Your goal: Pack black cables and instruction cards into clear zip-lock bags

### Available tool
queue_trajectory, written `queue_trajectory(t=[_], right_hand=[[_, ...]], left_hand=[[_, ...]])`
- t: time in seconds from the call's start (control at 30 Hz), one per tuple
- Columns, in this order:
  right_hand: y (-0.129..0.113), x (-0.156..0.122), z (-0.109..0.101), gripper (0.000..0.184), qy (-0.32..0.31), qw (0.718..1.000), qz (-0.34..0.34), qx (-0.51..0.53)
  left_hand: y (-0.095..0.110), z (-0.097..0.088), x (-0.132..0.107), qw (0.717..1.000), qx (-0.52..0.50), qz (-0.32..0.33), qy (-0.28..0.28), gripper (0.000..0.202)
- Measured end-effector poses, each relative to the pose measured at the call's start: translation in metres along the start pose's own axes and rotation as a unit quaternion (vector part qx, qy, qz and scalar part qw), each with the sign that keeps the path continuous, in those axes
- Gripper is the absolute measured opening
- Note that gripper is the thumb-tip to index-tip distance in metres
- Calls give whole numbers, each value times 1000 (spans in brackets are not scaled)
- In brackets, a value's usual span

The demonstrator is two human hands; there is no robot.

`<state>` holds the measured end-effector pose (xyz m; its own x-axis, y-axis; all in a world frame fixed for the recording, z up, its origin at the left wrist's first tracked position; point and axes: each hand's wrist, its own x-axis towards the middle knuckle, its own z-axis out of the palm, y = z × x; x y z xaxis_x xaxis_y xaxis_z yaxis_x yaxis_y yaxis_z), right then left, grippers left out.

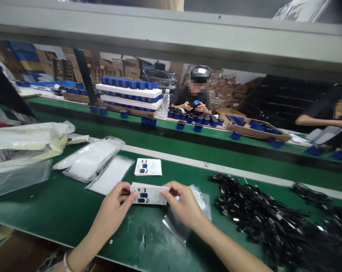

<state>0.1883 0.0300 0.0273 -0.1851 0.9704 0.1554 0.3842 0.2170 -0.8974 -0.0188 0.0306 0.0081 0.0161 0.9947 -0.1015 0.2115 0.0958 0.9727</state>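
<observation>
Between my two hands is a small stack of printed leaflets [151, 196], white with dark and blue product pictures. My left hand [120, 201] pinches its left end, thumb on the front. At the right end my right hand [184, 204] grips it, thumb across the printed face. Just beyond them, another pile of the same leaflets [152, 167] lies flat on the green table [88, 211]. Clear plastic bags [175, 226] lie partly beneath my right hand and forearm.
Bundled black cables [261, 215] heap up on the right. Packs of white plastic bags [94, 158] lie at the left. Across the table, blue-and-black round items [180, 124] line a green belt. A person [197, 94] handles one there; another person's arm [315, 119] shows far right.
</observation>
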Motion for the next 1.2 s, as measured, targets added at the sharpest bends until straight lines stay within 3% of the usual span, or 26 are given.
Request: queue_trajectory(t=[0.1, 0.2, 0.33, 0.43, 0.57, 0.73, 0.87, 0.97, 1.07, 1.2], right_hand=[[-4, -31, 11, 15, 30, 997, -48, -56], [3, -63, 34, 14, 37, 997, -62, -38], [17, -91, 69, 36, 118, 991, -2, 57], [20, -98, 82, 40, 162, 983, 19, 89], [18, -98, 82, 38, 181, 979, 38, 91], [13, -96, 78, 16, 151, 983, 36, 102], [11, -96, 76, 20, 138, 985, 11, 99], [10, -95, 68, 19, 136, 987, 14, 81], [7, -93, 57, 18, 163, 985, 4, 62], [2, -92, 55, 16, 167, 984, -43, 53]], left_hand=[[-23, 9, -23, 993, 1, 61, 100, 43], [-40, 25, -48, 988, -27, 110, 101, 37], [-38, 40, -66, 992, -42, 59, 106, 31], [-30, 43, -66, 992, -23, 46, 114, 32], [-23, 42, -61, 993, 9, 53, 107, 34], [-16, 44, -60, 991, 31, 81, 98, 36], [-13, 43, -61, 993, 53, 61, 82, 36], [-18, 43, -60, 992, -12, 56, 114, 34], [-25, 45, -59, 975, -132, 51, 169, 54], [-30, 56, -63, 974, -176, 1, 143, 60]])
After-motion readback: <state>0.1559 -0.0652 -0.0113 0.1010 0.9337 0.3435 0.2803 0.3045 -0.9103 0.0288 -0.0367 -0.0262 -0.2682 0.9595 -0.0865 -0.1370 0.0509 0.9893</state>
